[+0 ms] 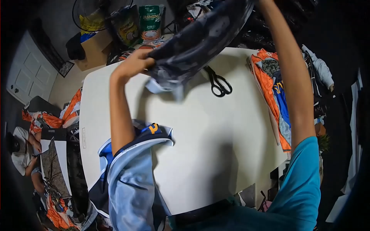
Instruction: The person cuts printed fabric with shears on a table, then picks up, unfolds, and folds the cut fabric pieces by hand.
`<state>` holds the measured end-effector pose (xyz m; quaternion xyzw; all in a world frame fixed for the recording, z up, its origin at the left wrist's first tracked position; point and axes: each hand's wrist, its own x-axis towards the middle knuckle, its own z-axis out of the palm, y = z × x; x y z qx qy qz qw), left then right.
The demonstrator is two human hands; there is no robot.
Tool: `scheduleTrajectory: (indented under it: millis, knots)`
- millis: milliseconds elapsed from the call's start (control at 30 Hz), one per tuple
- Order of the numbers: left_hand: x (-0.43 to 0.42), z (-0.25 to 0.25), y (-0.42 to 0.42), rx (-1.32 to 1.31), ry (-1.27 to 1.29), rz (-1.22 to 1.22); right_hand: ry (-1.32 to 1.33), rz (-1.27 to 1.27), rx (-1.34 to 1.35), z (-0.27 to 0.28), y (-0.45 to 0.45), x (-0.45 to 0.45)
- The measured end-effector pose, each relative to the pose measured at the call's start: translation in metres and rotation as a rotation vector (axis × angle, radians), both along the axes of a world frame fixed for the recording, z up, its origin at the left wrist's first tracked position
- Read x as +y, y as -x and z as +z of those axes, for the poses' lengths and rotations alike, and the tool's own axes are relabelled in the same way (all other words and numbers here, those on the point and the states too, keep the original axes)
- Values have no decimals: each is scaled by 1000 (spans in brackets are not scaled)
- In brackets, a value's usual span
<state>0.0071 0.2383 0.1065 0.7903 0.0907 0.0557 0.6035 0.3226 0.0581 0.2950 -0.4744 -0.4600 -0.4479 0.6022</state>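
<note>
A dark, camouflage-like patterned cloth garment (192, 42) is raised above the far side of the white table (192, 123), blurred by motion, with a pale piece hanging from its lower end. My left hand (135, 63) is closed on its left end. The garment's other end rises to my right hand (266, 3), which is mostly cut off by the top edge, fingers out of sight. Black-handled scissors (221, 85) lie on the table under the garment, blades partly covered. A light blue and navy garment (133, 184) with yellow lettering lies by my left forearm.
Orange and blue garments (271, 100) are piled along the table's right edge. Behind the table are a green rice sack (150, 23), a cardboard box (94, 50) and a fan (92, 13). Another person (25, 150) works at the left beside a dark board and more orange garments.
</note>
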Motion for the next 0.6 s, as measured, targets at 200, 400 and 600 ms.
scheduleTrajectory:
  millis: [200,400,600]
  knots:
    - [70,-11,42,-454,-235,994,712,16,639,-89,4,-6]
    - [165,-93,78,-566,-387,1320,619,471,1002,-122,45,16]
    - [162,-148,51,-139,-464,1186,509,674,1130,-157,87,81]
